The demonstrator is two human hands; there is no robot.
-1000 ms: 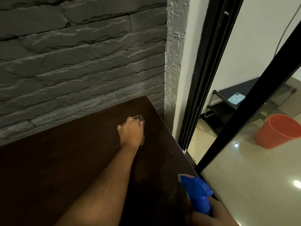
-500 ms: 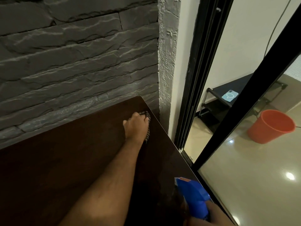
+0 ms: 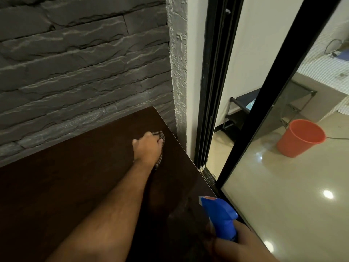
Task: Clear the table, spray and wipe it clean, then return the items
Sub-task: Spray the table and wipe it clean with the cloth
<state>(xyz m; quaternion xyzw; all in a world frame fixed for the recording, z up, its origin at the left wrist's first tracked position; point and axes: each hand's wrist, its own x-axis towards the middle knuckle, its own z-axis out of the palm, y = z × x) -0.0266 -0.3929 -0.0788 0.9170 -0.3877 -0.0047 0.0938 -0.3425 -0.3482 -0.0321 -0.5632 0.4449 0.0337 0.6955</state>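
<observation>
The dark brown table (image 3: 66, 186) stands against a grey stone wall. Near its far right corner my left hand (image 3: 148, 148) lies on a striped cloth (image 3: 160, 161) and grips it, fingers curled over its far edge; most of the cloth is hidden beneath the hand. At the bottom right my right hand (image 3: 243, 244) holds a blue spray bottle (image 3: 221, 212) by its neck, just above the table's right edge. Only the blue spray head shows; the bottle's body is out of view.
The stone wall (image 3: 75, 72) runs along the table's far side. A black sliding-door frame (image 3: 213, 91) and its glass pane border the table's right edge. Beyond the glass, an orange bucket (image 3: 302, 138) and a black rack (image 3: 238, 110) stand on a shiny floor.
My left hand has slid the cloth a little further toward the table's far right corner. The right hand still holds the spray bottle in about the same place.
</observation>
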